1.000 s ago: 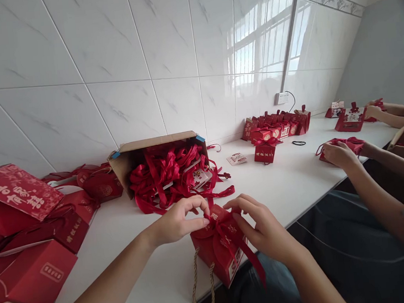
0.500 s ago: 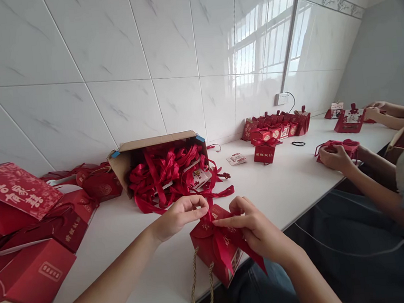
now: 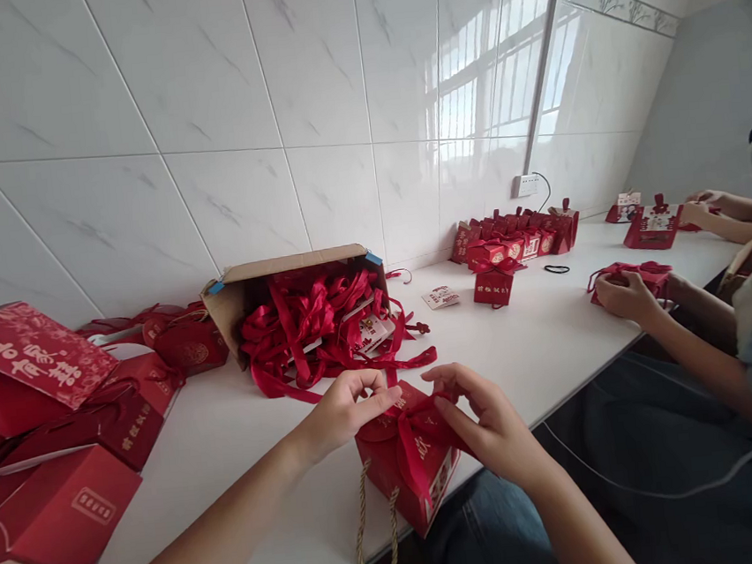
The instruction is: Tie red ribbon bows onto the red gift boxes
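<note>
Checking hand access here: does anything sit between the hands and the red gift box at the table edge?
Nothing visible does. The left hand and right hand pinch the ribbon atop the box.

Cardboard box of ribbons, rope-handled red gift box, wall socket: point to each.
Brown cardboard box of red ribbons (image 3: pixel 288 266): head view, top flap.
Red rope-handled paper gift box (image 3: pixel 378 470): head view, left face.
White wall socket (image 3: pixel 524 184): head view, faceplate.

The gift box (image 3: pixel 403 465) was red with white characters, tied with a red ribbon (image 3: pixel 422 424) and hung with a tan rope handle (image 3: pixel 373 530). The cardboard carton (image 3: pixel 282 278) was brown, full of red ribbons (image 3: pixel 314 332). The surface (image 3: pixel 541 337) was white; the wall tiles (image 3: pixel 266 106) were white with grey veins.
</note>
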Action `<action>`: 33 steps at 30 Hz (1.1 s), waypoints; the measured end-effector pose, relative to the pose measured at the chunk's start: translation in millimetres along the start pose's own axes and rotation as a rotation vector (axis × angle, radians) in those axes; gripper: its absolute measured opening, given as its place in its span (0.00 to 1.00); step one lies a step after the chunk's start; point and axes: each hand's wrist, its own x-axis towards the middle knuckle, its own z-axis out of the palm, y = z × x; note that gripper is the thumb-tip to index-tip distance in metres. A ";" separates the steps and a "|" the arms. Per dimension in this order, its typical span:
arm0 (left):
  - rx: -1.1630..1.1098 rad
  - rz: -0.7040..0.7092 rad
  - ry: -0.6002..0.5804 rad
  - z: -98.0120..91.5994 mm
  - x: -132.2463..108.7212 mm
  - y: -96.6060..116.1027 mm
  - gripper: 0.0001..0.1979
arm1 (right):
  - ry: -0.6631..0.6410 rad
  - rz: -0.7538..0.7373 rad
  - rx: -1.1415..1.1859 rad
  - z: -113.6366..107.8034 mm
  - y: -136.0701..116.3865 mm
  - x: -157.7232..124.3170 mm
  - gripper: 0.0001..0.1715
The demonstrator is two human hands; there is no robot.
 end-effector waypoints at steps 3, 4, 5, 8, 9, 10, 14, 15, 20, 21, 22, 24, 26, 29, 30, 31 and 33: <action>0.034 0.004 0.093 9.0 -0.3 -2.3 0.21 | 0.036 0.092 0.081 3.4 1.7 0.2 0.11; 0.047 0.007 0.117 11.2 -0.5 -3.1 0.21 | 0.040 0.112 0.091 4.0 1.6 0.1 0.10; 0.059 0.009 0.135 12.9 -0.6 -3.7 0.22 | 0.042 0.126 0.087 4.3 1.2 0.1 0.09; 0.088 0.025 0.151 15.0 -1.1 -4.2 0.23 | 0.039 0.149 -0.019 3.0 -1.3 0.4 0.08; 0.099 0.031 0.148 14.9 -1.3 -3.9 0.23 | 0.040 0.160 -0.073 2.1 -2.1 0.6 0.08; 0.114 0.038 0.146 14.6 -1.5 -3.3 0.22 | 0.040 0.176 -0.123 1.2 -2.7 0.8 0.08; 0.170 0.056 0.136 12.6 -2.6 -0.3 0.17 | 0.011 0.239 -0.185 -0.7 -3.5 0.8 0.10; 0.178 0.055 0.131 12.0 -3.0 0.4 0.16 | 0.011 0.246 -0.176 -0.7 -3.6 0.6 0.11; 0.228 0.044 0.094 8.8 -6.3 3.1 0.14 | 0.054 0.268 -0.086 -0.1 -6.2 1.1 0.10; 0.240 0.048 0.087 8.5 -6.9 3.7 0.13 | 0.065 0.257 -0.075 0.2 -7.0 1.6 0.10; 0.247 0.052 0.081 8.3 -7.5 4.2 0.12 | 0.079 0.238 -0.073 0.5 -7.6 2.1 0.09; 0.248 0.063 0.075 8.7 -7.9 4.8 0.11 | 0.107 0.189 -0.089 1.2 -8.4 3.0 0.07; 0.241 0.077 0.070 9.9 -7.6 4.7 0.10 | 0.127 0.141 -0.113 2.0 -8.1 3.1 0.05; 0.225 0.083 0.067 11.8 -6.0 3.7 0.09 | 0.138 0.085 -0.146 3.2 -5.7 2.6 0.04; 0.216 0.083 0.071 12.1 -5.3 3.2 0.09 | 0.139 0.071 -0.154 3.6 -4.5 2.4 0.04; 0.204 0.082 0.075 12.4 -4.7 2.6 0.09 | 0.139 0.061 -0.160 4.0 -3.1 2.2 0.05; 0.179 0.078 0.081 12.4 -3.5 1.5 0.09 | 0.141 0.055 -0.164 4.9 -0.2 2.2 0.05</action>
